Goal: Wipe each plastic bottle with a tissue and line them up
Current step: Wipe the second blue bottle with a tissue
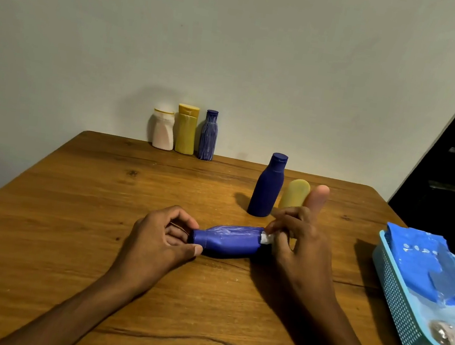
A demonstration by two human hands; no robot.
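Blue plastic is what both hands are busy with: a blue bottle (228,240) lies on its side near the middle of the wooden desk (75,209), closer to the near edge than the far one. Its cap end points to the person's left. The left hand (159,239) has its fingers and thumb curled round that cap end and holds it. The right hand (295,240) is at the bottle's flat bottom end and pinches a small white tissue (267,238) against it. One finger of the right hand sticks up straight.

At the far edge of the desk, up against the wall (238,42), three bottles stand in a row, close together. From left to right they are a white bottle (163,131), a yellow bottle (186,130) and a streaky blue bottle (208,136).

Further right and nearer the person, a dark blue bottle (267,186) stands by itself. Just beside it, on its right, is a yellowish bottle (295,194) with a round top. The raised finger hides part of it, and its lower part is hidden behind the right hand.

At the right edge of the desk sits a light blue basket (395,301) with little holes in its sides. A blue packet (419,257) lies in it, and something shiny at its near end is too blurry to tell.
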